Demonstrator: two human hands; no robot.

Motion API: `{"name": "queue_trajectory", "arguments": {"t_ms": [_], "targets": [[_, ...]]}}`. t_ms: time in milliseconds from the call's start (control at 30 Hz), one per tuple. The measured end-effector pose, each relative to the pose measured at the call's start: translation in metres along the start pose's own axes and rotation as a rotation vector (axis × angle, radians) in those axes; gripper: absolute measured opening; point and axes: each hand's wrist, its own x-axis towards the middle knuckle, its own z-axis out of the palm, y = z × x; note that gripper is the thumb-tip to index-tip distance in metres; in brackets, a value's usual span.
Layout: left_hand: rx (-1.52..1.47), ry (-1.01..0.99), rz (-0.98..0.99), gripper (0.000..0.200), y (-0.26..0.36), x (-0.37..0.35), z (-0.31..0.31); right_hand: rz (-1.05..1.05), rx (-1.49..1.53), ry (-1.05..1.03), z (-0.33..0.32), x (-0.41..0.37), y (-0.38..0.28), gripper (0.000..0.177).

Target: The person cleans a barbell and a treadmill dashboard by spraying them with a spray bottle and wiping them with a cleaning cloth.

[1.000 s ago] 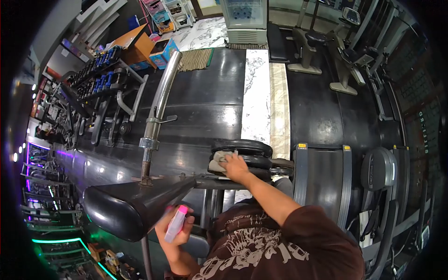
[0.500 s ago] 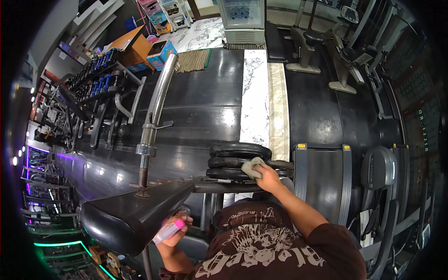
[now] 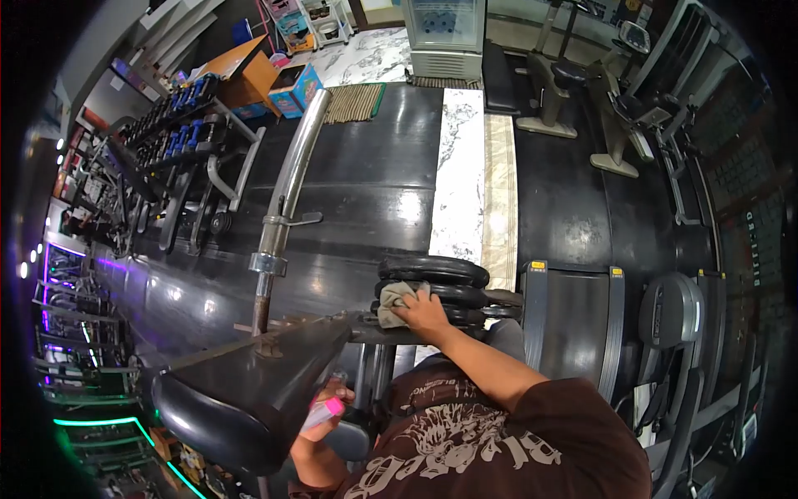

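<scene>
My right hand presses a crumpled grey-green cloth against the near left part of the black weight plates, which sit together on a rack post. The fingers are closed on the cloth. Low beside the padded bench, my left hand grips a clear bottle with a bright pink end; the bench edge partly hides the bottle. A barbell with a metal collar rises past the bench, on the left of the plates.
Treadmills stand close on the right, exercise bikes farther back. A dumbbell rack is at the upper left. At the back are a glass-door fridge and a wooden desk. Black mats cover the floor.
My right hand has moved left across the plates with the cloth, from their right part to their left. The left hand still holds the bottle, now turned slightly. The whole view has shifted a little.
</scene>
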Motion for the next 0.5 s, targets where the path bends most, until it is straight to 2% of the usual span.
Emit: {"name": "queue_trajectory", "arguments": {"t_ms": [100, 233, 333, 367, 500], "targets": [[-0.009, 0.03, 0.022, 0.029, -0.01, -0.003, -0.001, -0.008, 0.013, 0.05, -0.005, -0.019, 0.018, 0.044], [-0.094, -0.006, 0.028, 0.034, -0.011, 0.0, 0.0, 0.087, 0.123, 0.006, -0.019, -0.06, 0.044, 0.065], [-0.11, -0.031, 0.011, 0.034, -0.013, -0.003, -0.002, 0.214, 0.262, 0.026, -0.013, -0.087, 0.058, 0.061], [-0.11, -0.038, 0.006, 0.035, -0.014, -0.003, -0.002, 0.212, 0.28, 0.094, -0.012, -0.096, 0.064, 0.055], [-0.12, -0.071, -0.002, 0.036, -0.016, 0.001, -0.005, 0.381, 0.251, 0.06, 0.002, -0.134, 0.09, 0.046]]}}
